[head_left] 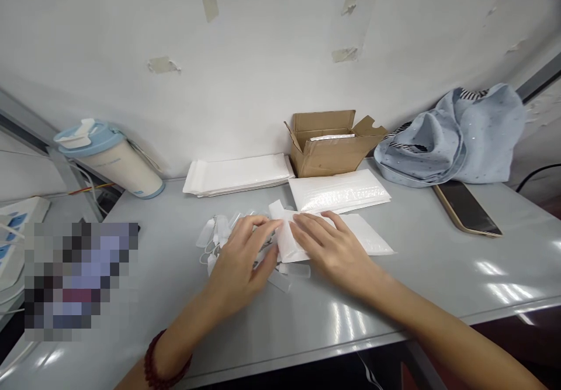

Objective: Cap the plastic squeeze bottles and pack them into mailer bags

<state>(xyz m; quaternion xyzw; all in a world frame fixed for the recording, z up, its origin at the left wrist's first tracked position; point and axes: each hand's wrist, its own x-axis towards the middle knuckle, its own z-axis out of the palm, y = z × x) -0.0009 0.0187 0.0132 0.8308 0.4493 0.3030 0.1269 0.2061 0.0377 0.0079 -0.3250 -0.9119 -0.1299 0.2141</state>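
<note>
A white bubble mailer (368, 235) lies on the grey table in front of me, its narrow flap end pointing left. My left hand (243, 258) is at that end, fingers curled and index finger and thumb closed on the flap's edge. My right hand (331, 247) rests across the mailer's left part, fingers stretched out flat and pressing it down. Under and beside my left hand is a loose pile of small clear plastic tubes (221, 226) with thin white loops, partly hidden by the hand. Another white bubble mailer stack (339, 191) lies just behind.
At the back are a stack of flat white envelopes (241, 173) and an open cardboard box (328, 159). A tumbler (109, 159) leans at left, near a blurred-out patch and a power strip (17, 232). To the right are a blue cloth bag (486, 138) and a phone (468, 209).
</note>
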